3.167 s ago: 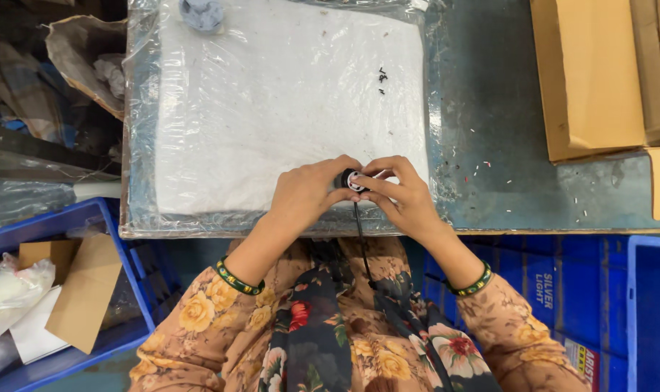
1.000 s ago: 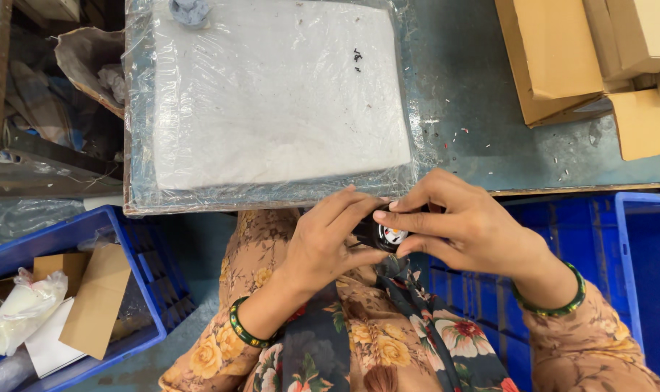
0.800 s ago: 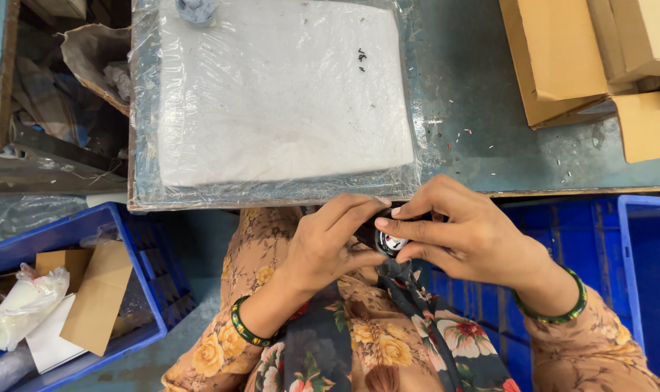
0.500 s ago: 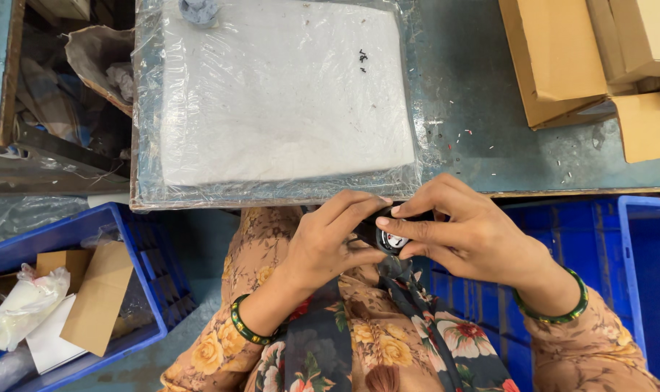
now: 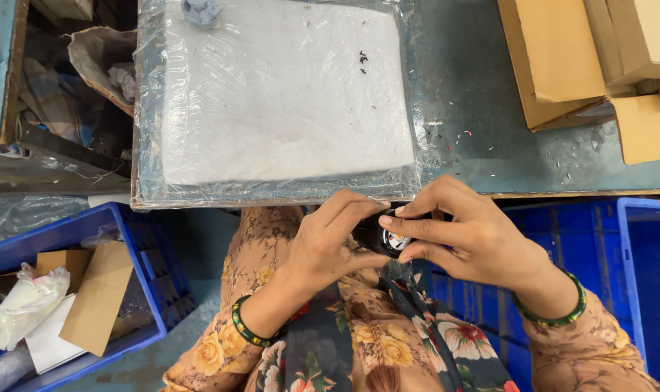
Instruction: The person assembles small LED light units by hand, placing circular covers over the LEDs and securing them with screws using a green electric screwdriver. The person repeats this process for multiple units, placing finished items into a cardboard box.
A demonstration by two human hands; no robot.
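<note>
2 hands, left hand [image 5: 322, 250] & right hand [image 5: 475, 239], grip small black part [image 5: 384, 238] w/ round white-red label.

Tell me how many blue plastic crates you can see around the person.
3. One blue crate sits lower left holding cardboard and bags; a second lies beneath the right forearm; a third is at the far right edge. More may lie outside the view.

I saw a glossy, crinkled plastic film [image 5: 286, 190] over a matt white pad [image 5: 283, 94], plain brown cardboard boxes [image 5: 555, 65], and a smooth blue plastic crate [image 5: 137, 239].
</note>
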